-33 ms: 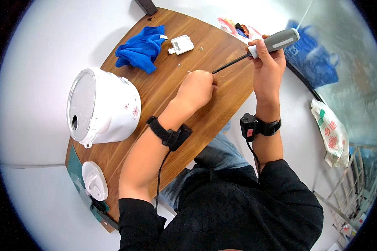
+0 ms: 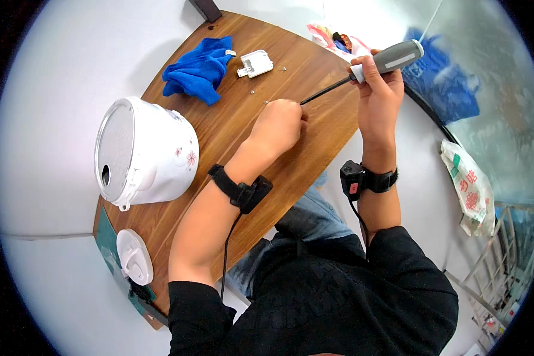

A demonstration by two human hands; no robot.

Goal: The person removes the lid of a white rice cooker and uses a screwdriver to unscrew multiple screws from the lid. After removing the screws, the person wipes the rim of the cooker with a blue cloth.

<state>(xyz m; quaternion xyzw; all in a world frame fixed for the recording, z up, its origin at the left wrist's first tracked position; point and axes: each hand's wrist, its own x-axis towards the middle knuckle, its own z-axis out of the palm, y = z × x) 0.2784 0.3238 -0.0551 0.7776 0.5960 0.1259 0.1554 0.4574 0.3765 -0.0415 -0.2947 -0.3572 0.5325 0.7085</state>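
Observation:
My right hand (image 2: 378, 89) is closed round the grey and white handle of a screwdriver (image 2: 401, 56), held over the table's right edge. Its dark shaft slants down and left to my left hand (image 2: 280, 123). That hand is a closed fist low over the wood, fingers curled under and mostly hidden; whatever is in them, at the shaft's tip, does not show. Just beyond my left hand lie small metal bits that look like screws (image 2: 253, 92). Farther back sits a white plastic part (image 2: 255, 64) with an open recess.
A white flower-printed appliance like a rice cooker (image 2: 166, 157) stands left on the wooden table (image 2: 219, 133). Behind is a crumpled blue cloth (image 2: 199, 70). A white oval part (image 2: 134, 256) lies on a green mat (image 2: 107, 234). Plastic bags (image 2: 469, 187) are at right. Cables hang from both wrists.

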